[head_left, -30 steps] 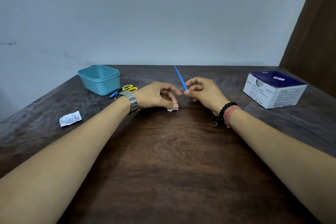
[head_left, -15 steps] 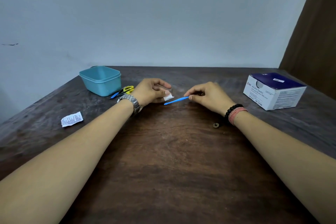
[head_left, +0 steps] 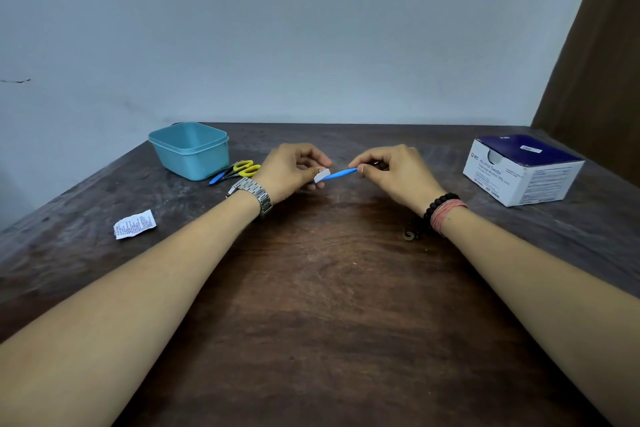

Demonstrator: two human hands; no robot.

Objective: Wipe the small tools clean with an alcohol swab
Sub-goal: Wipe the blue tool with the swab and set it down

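A person's left hand (head_left: 291, 168) now pinches the alcohol swab (head_left: 320, 175) around the blue tool (head_left: 337, 174), closing a gap seen a half-second earlier; the right hand (head_left: 391, 170) pinches its far end, wiping under way

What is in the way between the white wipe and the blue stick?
Nothing visible. The left hand pinches the swab right against the blue tool, which the right hand holds by its other end.

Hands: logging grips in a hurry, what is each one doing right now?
Left hand: pinches the white swab around the blue tool.
Right hand: pinches the blue tool's other end.
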